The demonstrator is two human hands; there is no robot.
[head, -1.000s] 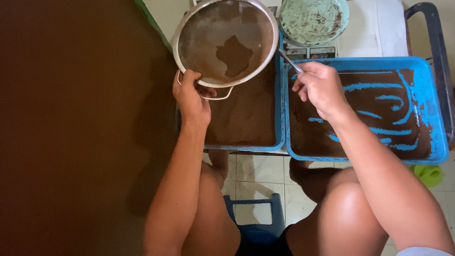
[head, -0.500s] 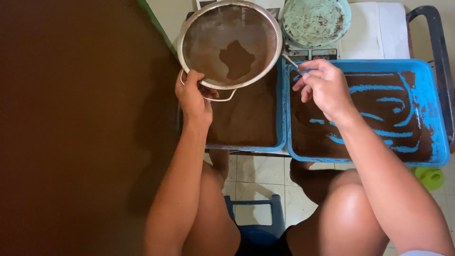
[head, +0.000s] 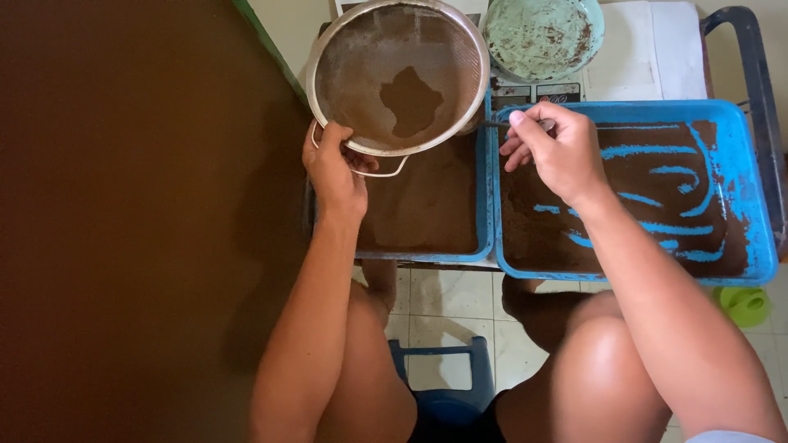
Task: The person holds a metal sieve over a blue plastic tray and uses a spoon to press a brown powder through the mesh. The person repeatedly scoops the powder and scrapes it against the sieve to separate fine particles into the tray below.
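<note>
The left hand (head: 332, 168) grips the rim of a round metal sieve (head: 400, 75) holding brown powder, above the left blue tray (head: 484, 205). The right hand (head: 552, 152) pinches a thin metal utensil handle (head: 497, 125) over the right blue tray (head: 759, 213), streaked with powder. A pale green bowl (head: 542, 34) sits behind; a green cap (head: 745, 303) lies on the floor.

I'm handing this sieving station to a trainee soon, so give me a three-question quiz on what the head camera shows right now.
1. True or false: the left hand grips the round metal sieve by its wire handle.
2. Which blue tray shows bare blue streaks through the brown powder? A. left tray B. right tray
3. What does the right hand hold?

Key: 1 true. 2 B. 3 A thin metal utensil; its working end is hidden.
</note>
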